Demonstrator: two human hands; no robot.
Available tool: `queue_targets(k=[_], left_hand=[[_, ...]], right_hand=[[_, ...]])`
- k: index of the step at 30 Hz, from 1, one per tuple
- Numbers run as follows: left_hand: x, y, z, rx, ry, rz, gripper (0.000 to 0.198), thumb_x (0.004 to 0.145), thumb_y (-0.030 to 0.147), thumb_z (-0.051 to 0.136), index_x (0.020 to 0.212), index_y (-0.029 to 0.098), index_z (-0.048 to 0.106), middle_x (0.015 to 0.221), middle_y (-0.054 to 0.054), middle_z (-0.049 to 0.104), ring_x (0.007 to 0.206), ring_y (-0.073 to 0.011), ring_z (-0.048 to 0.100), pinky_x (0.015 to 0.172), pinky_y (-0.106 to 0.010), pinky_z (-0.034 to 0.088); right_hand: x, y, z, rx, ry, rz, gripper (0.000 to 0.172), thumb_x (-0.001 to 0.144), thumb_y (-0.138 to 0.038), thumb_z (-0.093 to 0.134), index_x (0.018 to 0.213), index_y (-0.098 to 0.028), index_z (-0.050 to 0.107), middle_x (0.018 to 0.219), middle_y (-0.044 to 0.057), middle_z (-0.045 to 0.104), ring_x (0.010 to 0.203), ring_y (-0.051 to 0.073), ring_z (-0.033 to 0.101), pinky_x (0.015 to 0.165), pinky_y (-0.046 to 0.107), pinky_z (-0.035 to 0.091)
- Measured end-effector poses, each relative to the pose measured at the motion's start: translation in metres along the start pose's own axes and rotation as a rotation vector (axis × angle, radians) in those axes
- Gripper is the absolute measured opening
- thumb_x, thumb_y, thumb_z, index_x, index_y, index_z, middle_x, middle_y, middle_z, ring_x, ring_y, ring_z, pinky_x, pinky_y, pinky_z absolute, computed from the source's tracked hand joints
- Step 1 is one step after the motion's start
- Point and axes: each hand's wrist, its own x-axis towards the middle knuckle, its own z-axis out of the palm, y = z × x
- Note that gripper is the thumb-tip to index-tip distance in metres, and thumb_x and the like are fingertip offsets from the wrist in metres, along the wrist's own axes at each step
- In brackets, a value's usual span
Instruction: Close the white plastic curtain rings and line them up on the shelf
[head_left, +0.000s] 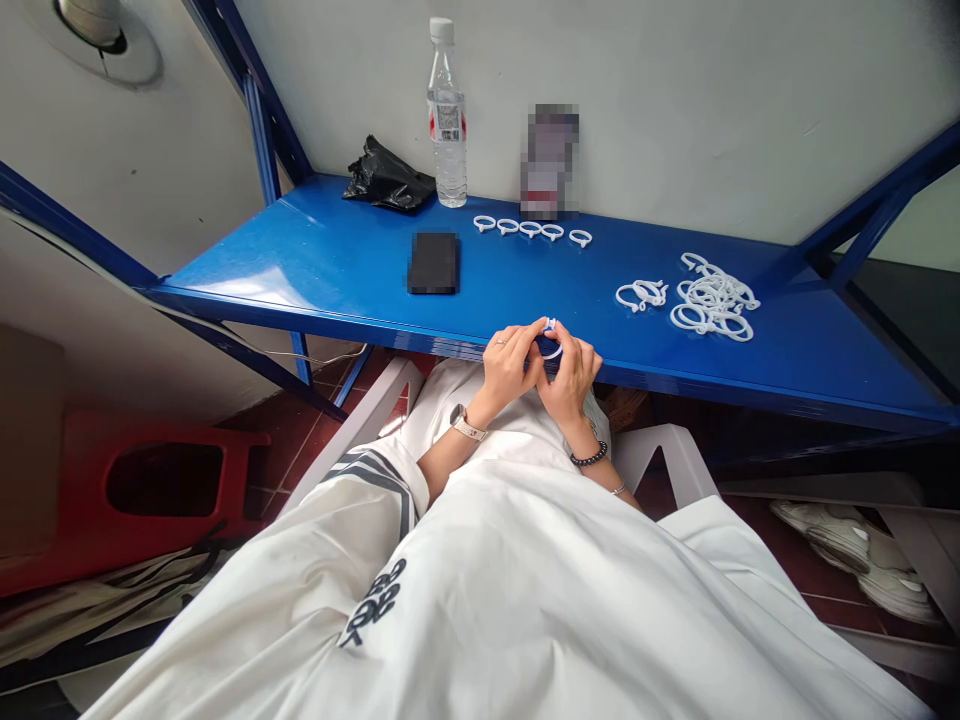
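Observation:
Between both hands, at the front edge of the blue table (360, 285), is a white plastic ring (553, 351) with a small clasp at its top. My left hand (510, 365) pinches it from the left, wearing a watch at the wrist. From the other side my right hand (571, 375) grips the same ring, fingers closed at the clasp. Part of the ring is hidden by the fingers. Several similar closed rings (530, 229) stand in a row at the back. To the right lie a small group of open rings (643, 294) and a larger tangled pile (716, 295).
A water bottle (450, 150) stands near the wall beside a crumpled black plastic bag (386, 178). A blurred phone-like object (551, 160) leans on the wall. A dark flat object (433, 263) lies left of centre. Blue metal posts (262, 130) frame the table; a red stool (247, 470) is at left.

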Motion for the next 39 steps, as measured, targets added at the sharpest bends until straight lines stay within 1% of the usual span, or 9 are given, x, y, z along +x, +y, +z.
queue_targets(k=[5,9,12,15,21,25,31,34,39], left_hand=[[-0.0006,-0.0012,-0.0001,-0.016,-0.003,0.020,0.039,0.100,0.020,0.034,0.125,0.014,0.063,0.098,-0.010,0.077,0.089,-0.0199,0.070,0.080,-0.033,0.048],[-0.0033,-0.0043,0.0017,-0.023,-0.054,-0.007,0.041,0.100,0.022,0.033,0.127,0.014,0.064,0.102,-0.012,0.076,0.092,-0.0211,0.070,0.081,-0.034,0.048],[-0.0052,-0.0062,0.0030,-0.041,-0.070,-0.021,0.042,0.100,0.023,0.034,0.127,0.014,0.064,0.104,-0.012,0.075,0.093,-0.0217,0.070,0.081,-0.035,0.049],[-0.0052,-0.0066,0.0031,-0.037,-0.063,-0.018,0.042,0.099,0.022,0.034,0.127,0.014,0.064,0.104,-0.012,0.075,0.093,-0.0215,0.070,0.081,-0.034,0.049],[-0.0027,-0.0047,0.0020,-0.022,0.001,0.040,0.040,0.099,0.019,0.035,0.127,0.014,0.064,0.103,-0.011,0.076,0.090,-0.0205,0.069,0.080,-0.033,0.047],[-0.0034,-0.0042,0.0025,-0.043,-0.007,0.020,0.040,0.100,0.020,0.034,0.128,0.015,0.063,0.103,-0.012,0.075,0.091,-0.0207,0.069,0.080,-0.033,0.047],[-0.0054,-0.0051,0.0028,-0.044,-0.080,-0.033,0.042,0.100,0.022,0.032,0.129,0.014,0.062,0.102,-0.012,0.076,0.094,-0.0217,0.070,0.082,-0.034,0.048],[-0.0052,-0.0053,0.0027,-0.058,-0.067,-0.023,0.042,0.100,0.022,0.033,0.129,0.013,0.062,0.103,-0.013,0.076,0.095,-0.0218,0.070,0.081,-0.034,0.048],[-0.0031,-0.0039,0.0022,-0.038,-0.029,0.001,0.041,0.099,0.021,0.034,0.128,0.013,0.062,0.101,-0.012,0.076,0.091,-0.0209,0.070,0.079,-0.033,0.047]], right_hand=[[0.0002,0.0009,0.0002,-0.016,0.003,-0.032,0.050,0.106,-0.046,0.034,0.139,-0.016,0.057,0.113,0.013,0.074,0.106,0.025,0.062,0.091,0.037,0.040],[0.0007,0.0012,-0.0009,-0.043,-0.037,-0.024,0.054,0.106,-0.048,0.029,0.138,-0.018,0.059,0.115,0.014,0.073,0.108,0.025,0.061,0.092,0.038,0.040],[0.0014,0.0007,-0.0016,-0.042,-0.027,-0.031,0.054,0.107,-0.048,0.029,0.138,-0.018,0.060,0.115,0.013,0.073,0.107,0.025,0.062,0.091,0.037,0.040],[0.0018,0.0004,-0.0016,-0.028,0.002,-0.043,0.052,0.107,-0.048,0.031,0.139,-0.019,0.059,0.115,0.012,0.074,0.106,0.025,0.061,0.090,0.037,0.040],[0.0008,0.0007,-0.0013,0.039,0.007,-0.047,0.048,0.106,-0.042,0.035,0.144,-0.018,0.054,0.118,0.013,0.072,0.108,0.025,0.060,0.089,0.036,0.040],[-0.0012,0.0020,0.0004,0.031,-0.023,-0.012,0.050,0.105,-0.043,0.036,0.145,-0.016,0.051,0.116,0.015,0.072,0.109,0.026,0.059,0.090,0.037,0.041],[-0.0017,0.0031,0.0013,0.020,-0.043,-0.011,0.051,0.105,-0.046,0.036,0.144,-0.018,0.054,0.118,0.014,0.071,0.110,0.026,0.058,0.091,0.037,0.041],[-0.0008,0.0027,0.0007,-0.001,-0.042,-0.017,0.052,0.105,-0.048,0.034,0.141,-0.019,0.057,0.118,0.014,0.072,0.110,0.026,0.059,0.091,0.037,0.040],[-0.0001,0.0027,0.0006,0.026,-0.013,-0.039,0.050,0.105,-0.046,0.036,0.143,-0.019,0.055,0.118,0.013,0.072,0.109,0.026,0.059,0.090,0.037,0.040]])
